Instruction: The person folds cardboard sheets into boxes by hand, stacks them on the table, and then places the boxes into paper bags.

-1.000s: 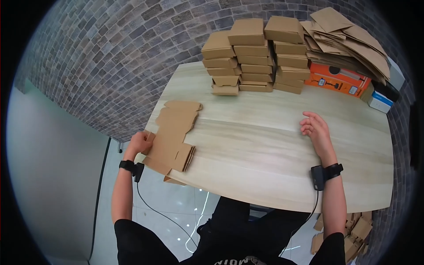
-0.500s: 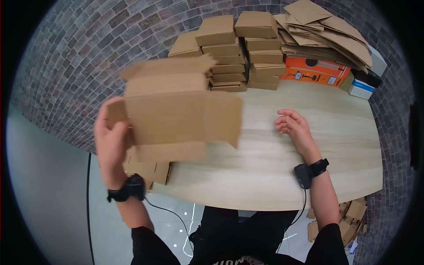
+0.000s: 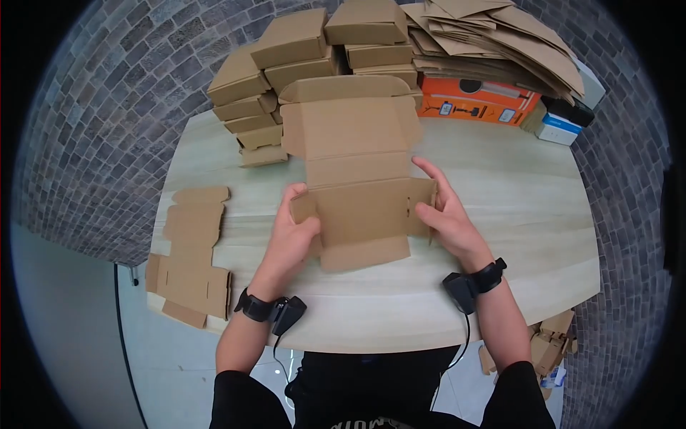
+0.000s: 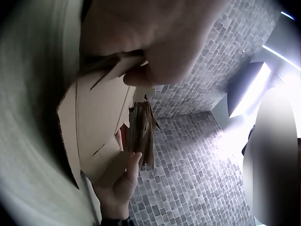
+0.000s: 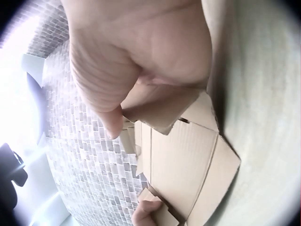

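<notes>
the left hand (image 3: 287, 237) is gripping the left side flap of a cardboard blank (image 3: 364, 214), its thumb lying inside and fingers outside, while the right hand (image 3: 454, 227) is holding the right flap, its thumb pressing inside and its index finger extending. the blank is sitting between them at the middle of the table (image 3: 522, 222), its wider panel reaching toward the far side. the step in hand seems to be raising the side flaps; the next move is probably calling for squaring both walls and turning up the near panel. a second flat blank (image 3: 193, 239) is lying at the left edge, boxes (image 3: 289, 43) are standing in stacks at the far side, and loose cardboard sheets (image 3: 500, 36) are resting above an orange box (image 3: 486, 107) at the far right. that box is showing small printed pictures, and a blue-and-white carton (image 3: 557, 130) is carrying print too small to read.
</notes>
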`<state>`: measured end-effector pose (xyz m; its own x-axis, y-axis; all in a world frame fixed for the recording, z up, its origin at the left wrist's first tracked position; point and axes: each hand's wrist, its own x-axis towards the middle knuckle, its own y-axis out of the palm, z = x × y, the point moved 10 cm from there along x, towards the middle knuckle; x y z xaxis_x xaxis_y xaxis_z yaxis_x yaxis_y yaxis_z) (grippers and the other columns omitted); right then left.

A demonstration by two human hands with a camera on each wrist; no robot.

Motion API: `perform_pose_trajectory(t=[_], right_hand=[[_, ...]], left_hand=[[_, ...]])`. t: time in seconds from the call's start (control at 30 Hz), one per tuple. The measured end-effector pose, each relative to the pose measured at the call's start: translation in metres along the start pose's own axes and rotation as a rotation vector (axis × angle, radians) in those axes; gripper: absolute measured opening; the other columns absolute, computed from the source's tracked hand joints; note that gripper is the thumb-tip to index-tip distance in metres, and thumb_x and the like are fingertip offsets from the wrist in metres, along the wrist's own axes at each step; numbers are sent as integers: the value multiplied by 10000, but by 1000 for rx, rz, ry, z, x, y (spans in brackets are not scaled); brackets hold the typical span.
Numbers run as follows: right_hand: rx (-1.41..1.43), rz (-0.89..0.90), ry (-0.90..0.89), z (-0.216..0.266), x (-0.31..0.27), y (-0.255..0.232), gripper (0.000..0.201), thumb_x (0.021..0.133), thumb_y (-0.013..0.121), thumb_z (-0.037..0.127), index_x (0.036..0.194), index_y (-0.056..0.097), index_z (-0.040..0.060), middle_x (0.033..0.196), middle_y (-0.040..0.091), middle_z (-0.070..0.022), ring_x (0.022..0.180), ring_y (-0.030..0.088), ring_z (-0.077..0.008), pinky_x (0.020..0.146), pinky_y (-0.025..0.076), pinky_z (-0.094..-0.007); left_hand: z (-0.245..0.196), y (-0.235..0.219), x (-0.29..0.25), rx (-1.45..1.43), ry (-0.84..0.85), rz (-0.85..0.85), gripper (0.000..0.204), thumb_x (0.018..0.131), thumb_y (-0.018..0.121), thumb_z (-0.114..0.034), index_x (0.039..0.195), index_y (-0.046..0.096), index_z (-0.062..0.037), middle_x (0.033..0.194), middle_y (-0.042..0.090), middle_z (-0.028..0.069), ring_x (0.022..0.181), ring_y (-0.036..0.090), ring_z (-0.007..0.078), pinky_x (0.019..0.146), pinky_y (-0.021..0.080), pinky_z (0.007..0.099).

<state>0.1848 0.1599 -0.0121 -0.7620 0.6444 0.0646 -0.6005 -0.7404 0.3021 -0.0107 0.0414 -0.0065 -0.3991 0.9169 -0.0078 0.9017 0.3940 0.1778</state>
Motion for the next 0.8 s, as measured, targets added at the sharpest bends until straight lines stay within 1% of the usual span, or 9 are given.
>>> perform_pose_trajectory(t=[0.13,0.3,0.4,0.43,0.47,0.5,0.53,0.7,0.8], right_hand=[[-129,-69,-51,1,4,4,647,922,635,111,1479,315,32,1233,583,-84,1094,593,-154,925,486,-300],[208,-56,79,-13,1,-4,627,842,560,-70,1435,372,4,1244,597,-107,1144,591,-188,965,492,-337],[266,6,230,-26,-3,-4,606,792,498,-104,1383,421,2,1211,600,-115,1144,597,-220,958,504,-355],[268,13,233,-23,-3,3,606,792,498,-104,1383,421,2,1211,600,-115,1144,597,-220,958,504,-355],[452,-74,257,-20,-4,7,581,793,477,-90,1364,431,6,1188,600,-123,1126,601,-237,956,506,-362],[635,-163,280,-21,-5,7,558,795,455,-77,1345,442,11,1165,600,-132,1109,604,-253,955,508,-369],[809,81,254,-36,0,-3,522,812,415,-48,1331,441,-8,1147,589,-148,1096,595,-270,965,500,-375],[852,21,284,-35,4,-4,512,810,398,-26,1321,436,-45,1190,572,-169,1110,582,-271,987,483,-377],[872,28,272,-32,4,0,517,805,393,-16,1319,435,-54,1222,561,-178,1121,577,-269,996,475,-376]], left_hand=[[2,17,-3,-84,-32,116,664,751,438,135,1380,367,-65,1260,510,66,1128,529,150,962,434,279],[7,8,-6,-161,-34,126,724,735,441,140,1426,359,-64,1330,508,96,1193,524,174,996,441,311],[27,-5,-3,-156,-159,89,669,727,457,144,1362,412,-61,1338,528,138,1229,524,215,1005,462,342],[22,7,-1,-298,-166,189,617,740,450,136,1325,431,-61,1350,524,174,1250,516,245,1008,471,360],[15,20,-2,-439,-170,292,566,754,444,128,1288,450,-60,1361,520,209,1271,508,276,1012,481,379],[20,20,-4,-545,-274,214,475,770,445,34,1236,438,-61,1398,459,264,1318,469,340,1055,453,420],[21,21,-1,-616,-264,256,478,770,429,29,1241,439,-50,1407,447,268,1327,459,345,1059,449,425],[24,17,4,-790,-281,325,590,720,401,27,1308,423,-19,1400,460,235,1274,496,334,1026,477,430],[24,13,3,-915,-231,403,634,710,408,11,1344,402,-15,1308,515,192,1214,533,309,1009,485,423]])
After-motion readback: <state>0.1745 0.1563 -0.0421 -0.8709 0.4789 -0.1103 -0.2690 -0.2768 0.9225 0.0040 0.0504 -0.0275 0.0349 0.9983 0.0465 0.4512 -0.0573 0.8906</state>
